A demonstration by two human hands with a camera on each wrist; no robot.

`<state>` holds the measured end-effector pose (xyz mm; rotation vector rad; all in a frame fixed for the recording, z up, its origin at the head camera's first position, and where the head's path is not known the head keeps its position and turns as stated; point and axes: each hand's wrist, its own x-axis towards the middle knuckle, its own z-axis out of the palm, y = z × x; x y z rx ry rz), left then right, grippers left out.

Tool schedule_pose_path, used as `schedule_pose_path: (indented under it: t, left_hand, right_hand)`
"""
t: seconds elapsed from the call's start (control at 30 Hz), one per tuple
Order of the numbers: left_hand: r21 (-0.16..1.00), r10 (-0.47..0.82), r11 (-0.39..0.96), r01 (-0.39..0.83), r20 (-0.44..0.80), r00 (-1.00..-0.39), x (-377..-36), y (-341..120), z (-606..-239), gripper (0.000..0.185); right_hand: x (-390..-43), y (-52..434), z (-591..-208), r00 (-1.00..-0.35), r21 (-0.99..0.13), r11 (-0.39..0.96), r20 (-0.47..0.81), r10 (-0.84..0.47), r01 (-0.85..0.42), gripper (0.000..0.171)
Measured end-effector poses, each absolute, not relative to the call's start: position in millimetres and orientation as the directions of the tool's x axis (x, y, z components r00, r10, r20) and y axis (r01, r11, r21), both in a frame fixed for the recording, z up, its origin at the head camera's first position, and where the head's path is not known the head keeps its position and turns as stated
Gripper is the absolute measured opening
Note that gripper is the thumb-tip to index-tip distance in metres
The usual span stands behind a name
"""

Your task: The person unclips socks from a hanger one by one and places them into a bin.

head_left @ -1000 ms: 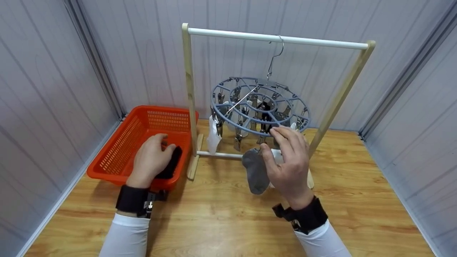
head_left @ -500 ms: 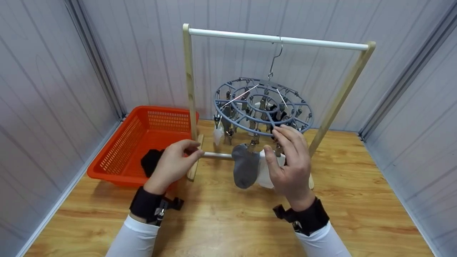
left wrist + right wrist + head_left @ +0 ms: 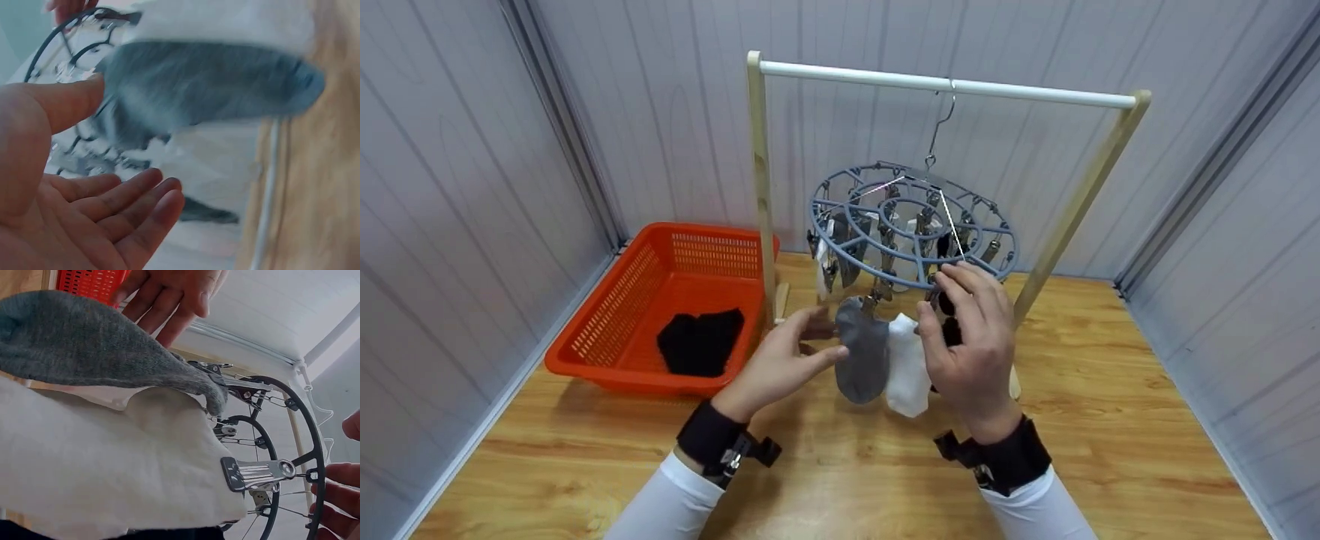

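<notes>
A round blue-grey clip hanger (image 3: 871, 274) hangs tilted, with several metal clips (image 3: 260, 472) below its rings. Clipped near its front edge are a grey sock (image 3: 861, 367) and a white sock (image 3: 908, 375), side by side. My left hand (image 3: 780, 367) reaches up just left of the grey sock, thumb and fingers spread, holding nothing; its thumb overlaps the sock in the left wrist view. At the hanger's front right rim is my right hand (image 3: 971, 337), fingers loosely bent and thumb apart from them. Its fingertips (image 3: 343, 478) show right at the rim in the right wrist view.
An orange basket (image 3: 622, 379) stands at the left with black cloth items (image 3: 701, 345) in it. The hanger's hook (image 3: 937, 127) goes over the white rod (image 3: 847, 73) of a rack with wooden posts (image 3: 1081, 202). Further socks hang at the back of the hanger.
My left hand has moved right, out of the basket to beside the grey sock. The hanger has turned, bringing the grey and white socks leftward at the front. My right hand has stayed nearly still.
</notes>
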<state>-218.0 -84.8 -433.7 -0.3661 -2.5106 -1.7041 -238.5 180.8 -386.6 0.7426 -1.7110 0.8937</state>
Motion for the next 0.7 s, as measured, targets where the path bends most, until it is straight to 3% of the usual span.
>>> schedule_pose_path:
  t: [0.33, 0.7]
  left_hand:
    - [0.956, 0.205, 0.187, 0.224, 0.185, -0.961, -223, -67, -457, 0.087]
    - [0.983, 0.154, 0.139, 0.117, 0.095, -0.983, -224, -57, -467, 0.087]
  right_hand:
    - [-238, 180, -388, -0.309, -0.224, 0.526, 0.948, -0.078, -0.82, 0.037]
    - [-237, 181, -386, -0.298, -0.227, 0.485, 0.952, -0.073, -0.845, 0.034]
